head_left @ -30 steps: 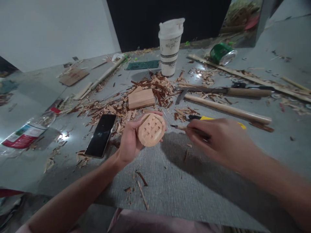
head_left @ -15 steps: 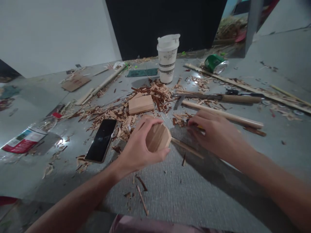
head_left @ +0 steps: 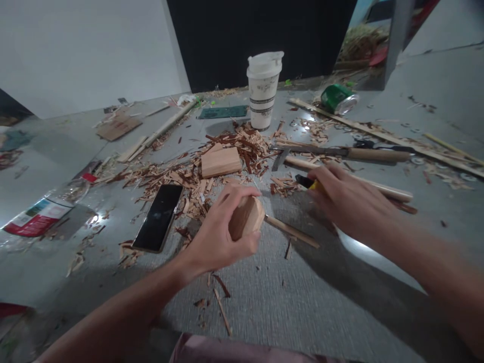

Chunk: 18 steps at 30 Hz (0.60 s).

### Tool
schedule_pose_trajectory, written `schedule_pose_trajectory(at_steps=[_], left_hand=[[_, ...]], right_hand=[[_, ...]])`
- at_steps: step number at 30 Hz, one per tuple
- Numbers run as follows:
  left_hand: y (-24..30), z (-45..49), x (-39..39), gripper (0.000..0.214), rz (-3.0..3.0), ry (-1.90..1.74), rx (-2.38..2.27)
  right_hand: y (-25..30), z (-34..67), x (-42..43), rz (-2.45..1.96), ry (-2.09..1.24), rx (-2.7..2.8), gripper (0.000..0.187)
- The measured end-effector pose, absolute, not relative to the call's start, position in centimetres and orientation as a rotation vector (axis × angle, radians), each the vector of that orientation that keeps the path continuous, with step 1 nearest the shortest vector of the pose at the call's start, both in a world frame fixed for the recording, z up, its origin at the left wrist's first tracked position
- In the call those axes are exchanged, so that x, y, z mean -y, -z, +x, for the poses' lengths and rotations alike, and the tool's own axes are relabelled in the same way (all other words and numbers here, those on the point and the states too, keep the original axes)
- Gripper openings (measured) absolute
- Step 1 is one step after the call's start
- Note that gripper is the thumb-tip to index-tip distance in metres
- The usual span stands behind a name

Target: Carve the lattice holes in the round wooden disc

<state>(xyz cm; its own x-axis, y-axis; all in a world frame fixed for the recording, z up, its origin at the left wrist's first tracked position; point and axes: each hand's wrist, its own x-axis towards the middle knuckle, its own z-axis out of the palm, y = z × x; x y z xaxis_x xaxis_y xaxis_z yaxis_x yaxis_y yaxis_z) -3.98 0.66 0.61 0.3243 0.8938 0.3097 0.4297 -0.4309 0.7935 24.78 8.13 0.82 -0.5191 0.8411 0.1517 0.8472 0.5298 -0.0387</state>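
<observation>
My left hand point(head_left: 217, 232) is closed around a round carved wooden piece point(head_left: 246, 217), held above the grey table with its edge turned toward me. My right hand point(head_left: 350, 201) is closed on a yellow and black utility knife point(head_left: 307, 182), whose black tip sticks out to the left of my fingers. A thin wooden-handled carving tool point(head_left: 291, 231) lies on the table between my hands, one end by the wooden piece.
Wood shavings point(head_left: 196, 174) cover the middle of the table around a square wood block point(head_left: 221, 161). A phone point(head_left: 158, 216) lies left of my left hand. A paper cup point(head_left: 263, 89), a green can point(head_left: 338, 98), wooden sticks point(head_left: 355, 179), a hammer point(head_left: 340, 151) and a plastic bottle point(head_left: 41, 214) also lie about.
My right hand laid the thin carving tool on the table and closed on the yellow utility knife. My left hand turned the wooden piece so its carved face no longer shows.
</observation>
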Motion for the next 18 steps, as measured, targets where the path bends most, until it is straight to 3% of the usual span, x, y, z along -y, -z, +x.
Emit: schedule_pose_trajectory(at_steps=[8,18], left_hand=[[-1.0,-3.7,-0.4,0.053,1.998,-1.105,-1.338],[-0.9,-3.7,-0.5,0.061,2.132,-1.102,-1.285]], right_hand=[[-2.2,22.2,-5.2,-0.94,-0.174,2.488,0.024],[-2.0,21.9,-4.1,-0.715,-0.189,2.564,0.019]])
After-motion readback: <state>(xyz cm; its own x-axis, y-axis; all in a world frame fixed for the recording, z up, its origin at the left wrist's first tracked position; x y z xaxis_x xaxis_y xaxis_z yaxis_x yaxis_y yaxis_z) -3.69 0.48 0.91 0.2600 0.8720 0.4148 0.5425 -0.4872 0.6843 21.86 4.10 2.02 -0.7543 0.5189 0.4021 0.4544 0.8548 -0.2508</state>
